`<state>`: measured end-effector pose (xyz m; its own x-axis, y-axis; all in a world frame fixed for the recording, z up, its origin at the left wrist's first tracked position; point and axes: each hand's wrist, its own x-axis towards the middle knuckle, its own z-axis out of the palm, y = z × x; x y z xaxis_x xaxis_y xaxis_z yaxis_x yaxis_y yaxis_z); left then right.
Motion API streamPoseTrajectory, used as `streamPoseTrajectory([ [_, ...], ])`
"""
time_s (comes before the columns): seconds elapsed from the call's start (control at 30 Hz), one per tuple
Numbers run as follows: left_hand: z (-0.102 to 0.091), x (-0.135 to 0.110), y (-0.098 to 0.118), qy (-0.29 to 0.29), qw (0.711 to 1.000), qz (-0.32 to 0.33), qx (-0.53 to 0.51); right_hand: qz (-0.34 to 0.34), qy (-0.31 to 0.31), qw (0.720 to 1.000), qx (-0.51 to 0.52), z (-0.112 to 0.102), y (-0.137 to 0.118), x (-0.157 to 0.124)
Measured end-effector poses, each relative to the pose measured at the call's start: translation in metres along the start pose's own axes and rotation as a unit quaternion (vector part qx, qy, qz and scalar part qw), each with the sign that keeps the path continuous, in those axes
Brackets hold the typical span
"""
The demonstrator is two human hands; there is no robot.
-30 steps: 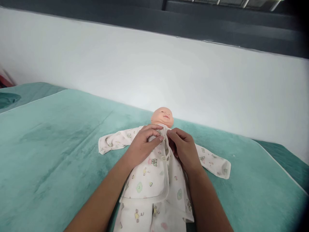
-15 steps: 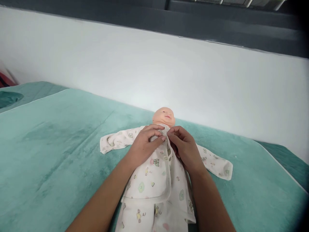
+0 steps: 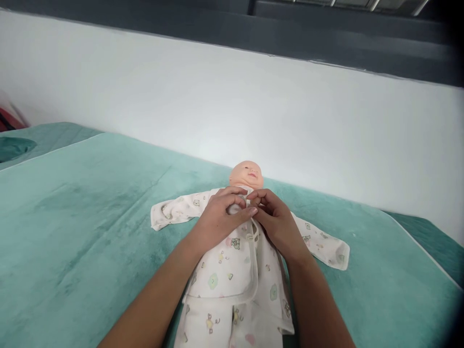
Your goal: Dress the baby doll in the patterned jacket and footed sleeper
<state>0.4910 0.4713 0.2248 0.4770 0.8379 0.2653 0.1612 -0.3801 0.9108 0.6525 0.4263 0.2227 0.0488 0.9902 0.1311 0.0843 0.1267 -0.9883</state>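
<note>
A baby doll (image 3: 245, 174) lies on its back, head away from me, arms spread. It wears a white wrap-front shirt (image 3: 228, 266) printed with small animals, and matching trousers (image 3: 206, 326). At the chest just under the neck, my left hand (image 3: 219, 217) pinches the shirt's front edge with bent fingers and thumb. My right hand (image 3: 277, 220) is closed at the same spot, its fingertips meeting those of the left on the cloth. Exactly what lies between the fingertips is hidden. Lower on the front edge, a thin tie (image 3: 251, 237) shows.
Beneath the doll spreads a teal plush cover (image 3: 101, 232) with a pale seam on each side. A white wall (image 3: 232, 101) rises close behind the head, topped by a dark band (image 3: 181, 24). Something red (image 3: 9, 121) stands at the far left.
My right hand has shifted slightly left, so its fingertips now meet my left thumb at the shirt's edge. The doll has barely moved.
</note>
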Motion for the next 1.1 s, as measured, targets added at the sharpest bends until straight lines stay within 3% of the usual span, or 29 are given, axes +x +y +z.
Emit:
streamPoseTrajectory([
  [0.27, 0.000, 0.003, 0.003, -0.024, 0.998, -0.027, -0.058, 0.022, -0.020, 0.996, -0.082, 0.001, -0.006, -0.002],
  [0.5, -0.003, 0.002, 0.003, -0.019, 0.990, -0.089, -0.111, 0.032, -0.059, 0.997, -0.032, -0.005, -0.009, -0.003],
  [0.63, -0.004, 0.002, 0.000, -0.016, 0.992, -0.085, -0.094, 0.046, -0.048, 0.998, -0.022, -0.007, -0.012, -0.006],
  [0.73, -0.005, 0.002, 0.000, -0.020, 0.996, -0.071, -0.057, 0.089, -0.015, 0.989, -0.113, -0.004, -0.022, -0.017],
  [0.83, -0.009, 0.001, 0.001, -0.030, 0.998, -0.054, -0.035, 0.098, 0.001, 0.957, -0.274, 0.004, -0.035, -0.032],
  [0.97, -0.017, -0.003, 0.003, -0.062, 0.997, -0.033, -0.024, 0.084, 0.020, 0.880, -0.467, 0.021, -0.044, -0.053],
  [1.1, -0.024, -0.006, 0.008, -0.075, 0.997, -0.024, -0.014, 0.065, 0.025, 0.832, -0.551, 0.038, -0.044, -0.065],
])
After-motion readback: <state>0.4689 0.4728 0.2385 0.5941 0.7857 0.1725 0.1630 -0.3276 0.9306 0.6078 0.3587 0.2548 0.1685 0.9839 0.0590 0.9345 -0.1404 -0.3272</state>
